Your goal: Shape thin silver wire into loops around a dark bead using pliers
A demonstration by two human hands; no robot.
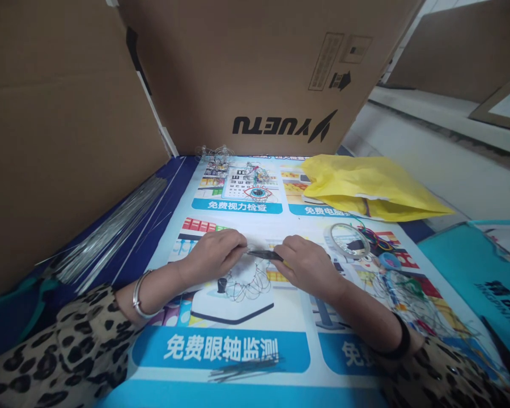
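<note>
My right hand [304, 262] is closed around a pair of pliers [266, 254], whose dark, narrow jaws point left. The fingers of my left hand [216, 253] pinch something thin at the tip of the jaws, most likely wire. Below the two hands a tangle of thin bent wire [250, 283] hangs or lies over the printed sheet; I cannot tell which. Nearer to me, a small bunch of short dark wires [244, 369] lies on the sheet.
Long straight silvery wires [114, 232] lie at the left. Cardboard panels [255, 68] stand behind. A yellow bag [374, 181], a clear tape roll [349, 241], coloured cords [378, 238] and beaded wire pieces [402, 292] are at the right. More wirework [216, 156] sits at the back.
</note>
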